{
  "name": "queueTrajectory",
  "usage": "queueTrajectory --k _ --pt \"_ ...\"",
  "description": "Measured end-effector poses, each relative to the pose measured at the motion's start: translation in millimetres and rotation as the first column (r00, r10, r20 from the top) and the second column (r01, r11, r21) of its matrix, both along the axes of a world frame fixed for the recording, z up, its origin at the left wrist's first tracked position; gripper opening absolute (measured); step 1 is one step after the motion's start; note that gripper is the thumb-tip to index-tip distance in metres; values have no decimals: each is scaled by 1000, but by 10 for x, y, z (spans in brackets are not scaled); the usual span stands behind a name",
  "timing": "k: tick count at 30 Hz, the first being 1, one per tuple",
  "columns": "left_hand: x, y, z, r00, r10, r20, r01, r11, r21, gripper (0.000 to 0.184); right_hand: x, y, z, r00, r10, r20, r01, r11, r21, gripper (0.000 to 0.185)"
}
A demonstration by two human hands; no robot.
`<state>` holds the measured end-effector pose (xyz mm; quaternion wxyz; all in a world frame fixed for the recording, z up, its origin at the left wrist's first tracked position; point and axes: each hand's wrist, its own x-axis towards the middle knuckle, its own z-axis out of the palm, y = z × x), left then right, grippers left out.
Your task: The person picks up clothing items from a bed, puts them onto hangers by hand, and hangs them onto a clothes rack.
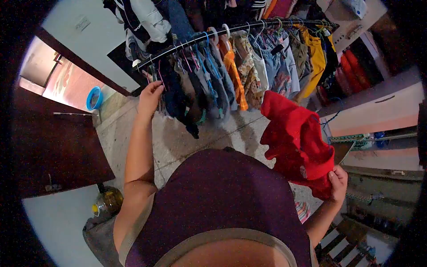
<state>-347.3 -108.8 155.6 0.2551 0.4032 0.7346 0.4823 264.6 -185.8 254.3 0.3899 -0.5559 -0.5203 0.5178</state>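
Note:
A red garment point(298, 138) hangs spread out from my right hand point(339, 181), whose thumb and fingers are closed on its lower right edge. Its exact kind is hard to make out in these folds. At the left end of the clothes rail point(178, 46), my left hand point(152, 94) is closed, with its fingertips pinched on a thin pink hanger point(161, 74). Just right of that hand, a dark garment point(177, 100) hangs down. An orange garment point(232, 73) and a yellow garment point(315, 55) hang further along the rail.
A blue basin point(94, 98) stands on the floor beyond the doorway at left. A large bottle with a yellow cap point(106, 202) is at lower left, near a dark door point(58, 151). Shelving point(378, 111) lines the right side. Tiled floor point(178, 147) lies below the rail.

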Motion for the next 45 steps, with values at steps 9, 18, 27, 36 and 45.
queueTrajectory --k 9,18,27,36,45 --pt "381 86 109 995 -61 -85 73 986 148 32 78 -6 -6 987 112 -113 -119 991 -63 11" --pt "371 644 -93 962 -73 261 77 997 -3 68 98 -20 17 981 192 20 -190 980 -61 13" --pt "410 922 -236 922 -56 384 64 998 -8 74 -66 -86 -46 980 167 -109 -178 979 -101 14" --pt "531 1123 -421 943 -204 264 154 968 200 73 -426 45 -52 926 376 1 -372 915 -157 12" --pt "620 1200 -387 964 -230 132 210 967 146 80 -1335 430 -110 875 463 -140 -482 855 -193 13"
